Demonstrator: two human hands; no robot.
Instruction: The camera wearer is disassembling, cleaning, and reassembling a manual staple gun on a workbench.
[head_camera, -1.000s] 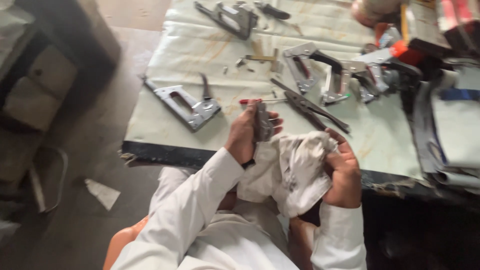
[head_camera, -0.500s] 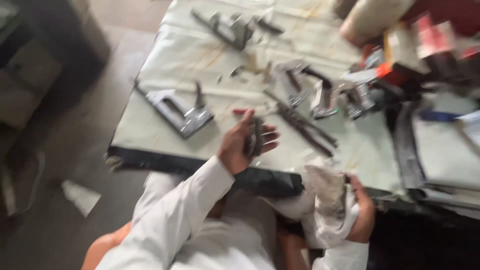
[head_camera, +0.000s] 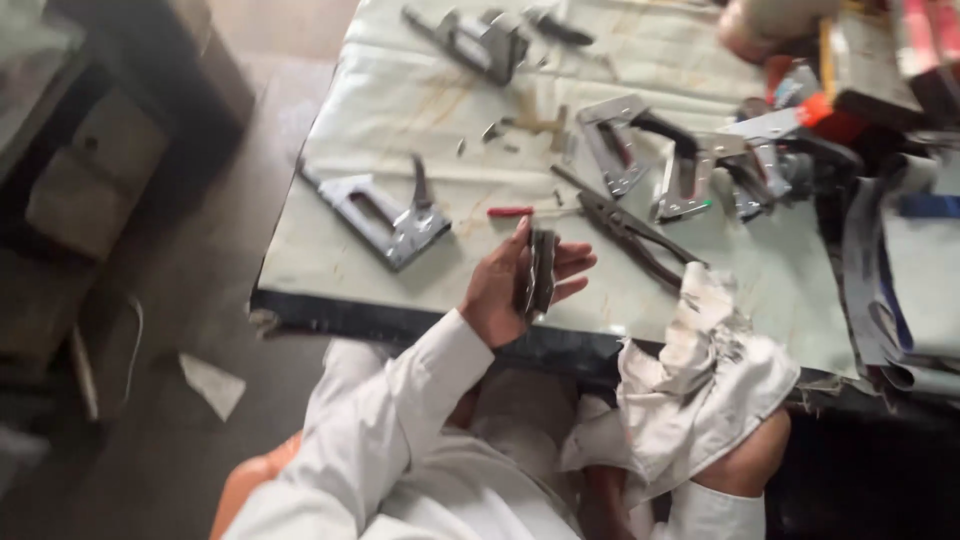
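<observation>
My left hand holds a small dark metal part upright over the near edge of the table, fingers curled around it. My right hand sits lower right, below the table edge, mostly hidden under a crumpled white rag that it grips. Dark long-nosed pliers lie on the table just right of my left hand. A red-handled small tool lies just above my left fingers.
A grey staple gun lies left of my left hand. More staple guns and metal frames lie farther back. Another person's arm is at the top right. Paper stacks lie right.
My right hand has drawn the rag away from the metal part, down and to the right. My left hand keeps the part and has lifted slightly over the table edge.
</observation>
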